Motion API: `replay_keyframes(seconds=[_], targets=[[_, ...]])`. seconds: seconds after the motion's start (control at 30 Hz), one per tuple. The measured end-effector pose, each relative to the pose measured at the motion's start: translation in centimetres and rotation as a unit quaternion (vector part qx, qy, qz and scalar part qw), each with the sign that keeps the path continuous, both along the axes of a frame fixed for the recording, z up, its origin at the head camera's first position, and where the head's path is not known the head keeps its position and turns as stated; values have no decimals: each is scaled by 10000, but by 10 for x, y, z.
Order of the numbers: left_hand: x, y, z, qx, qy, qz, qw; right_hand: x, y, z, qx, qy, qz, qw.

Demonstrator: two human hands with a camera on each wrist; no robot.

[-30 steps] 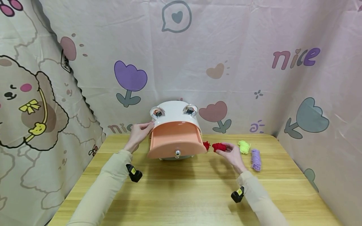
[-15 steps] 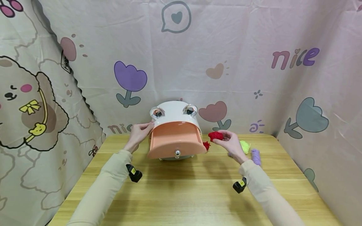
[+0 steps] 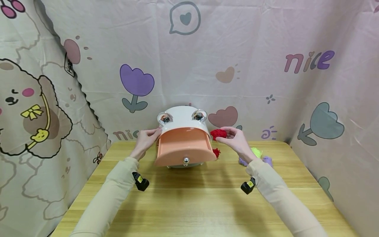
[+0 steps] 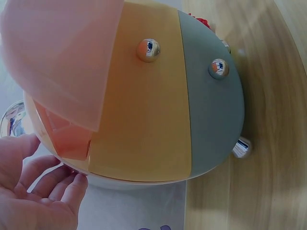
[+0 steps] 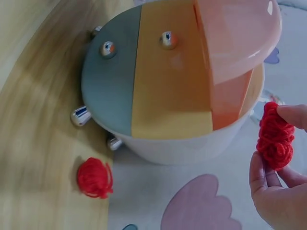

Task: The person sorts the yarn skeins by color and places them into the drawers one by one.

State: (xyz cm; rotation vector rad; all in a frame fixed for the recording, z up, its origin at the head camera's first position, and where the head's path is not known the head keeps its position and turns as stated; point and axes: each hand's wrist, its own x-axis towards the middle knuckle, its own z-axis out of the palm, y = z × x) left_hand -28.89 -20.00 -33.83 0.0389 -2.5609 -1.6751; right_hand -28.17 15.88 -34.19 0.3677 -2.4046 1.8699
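Note:
A frog-like desktop drawer box [image 3: 183, 116] with a white shell and silver ring eyes stands at the back of the table. Its top peach drawer [image 3: 185, 158] is pulled out; yellow and grey-green drawers below are closed in the wrist views. My left hand [image 3: 145, 141] rests its fingertips and thumb [image 4: 29, 143] against the box's left side, near the eye. A small skein of red yarn [image 3: 218, 134] is pinched between thumb and fingers of my right hand [image 3: 237, 141], raised beside the box's right edge. Another red yarn skein [image 5: 94, 178] lies on the table near the box's feet.
Right of the box lie a yellow-green yarn skein [image 3: 256, 152] and a purple one [image 3: 267, 160], partly behind the right forearm. More purple yarn [image 3: 242, 162] peeks out beside the right wrist. A printed cloth [image 3: 183, 65] hangs behind the wooden table [image 3: 189, 200].
My right hand has lifted the red yarn skein off the table area and carried it up and leftward to the box's edge. The left hand and the open drawer have stayed put.

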Motion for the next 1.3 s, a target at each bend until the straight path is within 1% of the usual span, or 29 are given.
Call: replay_keyframes(seconds=[0.13, 0.27, 0.57, 0.7, 0.8, 1.1, 1.3], targets=[[0, 0, 0, 0, -1, -15, 10000, 1, -8, 10, -170, -80, 194, 9996], [0, 0, 0, 27, -12, -26, 10000, 2, -18, 18, -233, -73, 322, 9992], [0, 0, 0, 35, 7, -33, 10000, 3, -44, 32, -91, 64, 571, 9983], [0, 0, 0, 67, -8, -42, 10000, 2, -56, 35, -49, 239, 672, 9974], [1, 0, 0, 74, 3, -45, 10000, 3, -65, 37, -33, 292, 779, 9965], [-1, 1, -1, 56, 158, -2, 9999, 4, -92, 39, 6, 229, 954, 9952], [0, 1, -1, 56, 112, -22, 9999, 5, -106, 40, -73, 271, 1149, 9930]])
